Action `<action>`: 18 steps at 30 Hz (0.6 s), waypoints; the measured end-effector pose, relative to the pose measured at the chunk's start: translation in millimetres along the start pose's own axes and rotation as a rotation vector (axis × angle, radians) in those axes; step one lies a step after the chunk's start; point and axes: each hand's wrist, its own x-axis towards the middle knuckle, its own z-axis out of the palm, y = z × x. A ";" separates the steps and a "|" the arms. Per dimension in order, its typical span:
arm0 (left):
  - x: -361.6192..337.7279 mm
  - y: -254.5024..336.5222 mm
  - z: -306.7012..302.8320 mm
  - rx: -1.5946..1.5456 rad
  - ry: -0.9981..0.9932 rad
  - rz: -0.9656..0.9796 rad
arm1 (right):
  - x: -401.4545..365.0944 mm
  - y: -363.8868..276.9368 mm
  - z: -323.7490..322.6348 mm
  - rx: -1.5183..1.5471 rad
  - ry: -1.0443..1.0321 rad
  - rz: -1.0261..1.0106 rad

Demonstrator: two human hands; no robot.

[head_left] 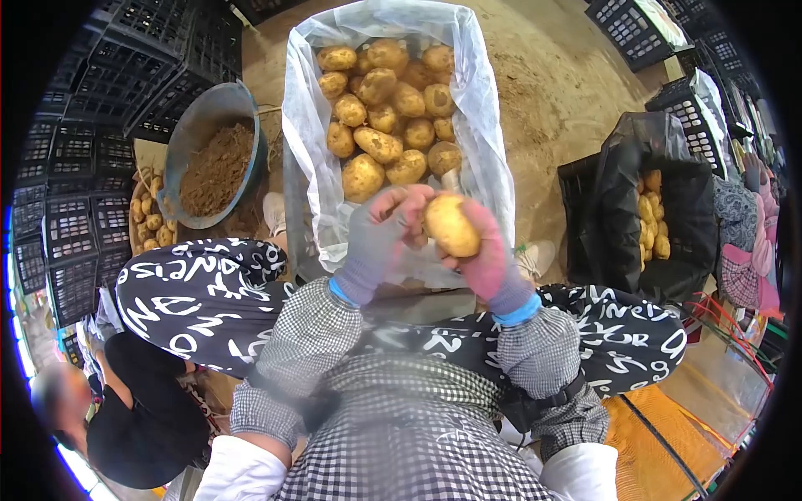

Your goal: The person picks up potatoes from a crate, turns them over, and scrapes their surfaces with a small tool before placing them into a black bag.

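Note:
Between my knees stands a crate lined with white plastic (489,159), with many potatoes (378,144) piled in its far part. Over its near end my right hand (484,250), in a grey and pink glove, is closed around one large pale potato (452,226). Just left of that potato is my left hand (380,234), gloved in grey, its fingers curled and blurred; whether something small is between them I cannot make out.
A blue tub (259,150) of soil stands left, with a container of potatoes (150,221) beside it. Black crates (75,167) are stacked far left. Right is a black-lined crate (585,209) with potatoes. Another person (146,417) sits at lower left.

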 end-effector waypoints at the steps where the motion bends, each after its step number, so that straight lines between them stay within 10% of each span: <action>1: 4.0 1.9 -0.9 0.028 0.086 0.050 | 1.0 -2.3 -5.1 0.038 0.132 -0.005; 7: 56.8 16.3 -21.6 -0.073 0.410 0.008 | -20.9 -124.9 -139.3 0.610 0.049 -0.562; 13: 110.9 -60.1 -26.0 1.372 -0.001 -0.176 | -47.4 -130.5 -209.5 0.871 0.188 -0.830; 18: 239.8 -176.2 -77.6 1.771 -0.048 0.009 | -41.5 -111.4 -140.2 0.577 0.183 -0.808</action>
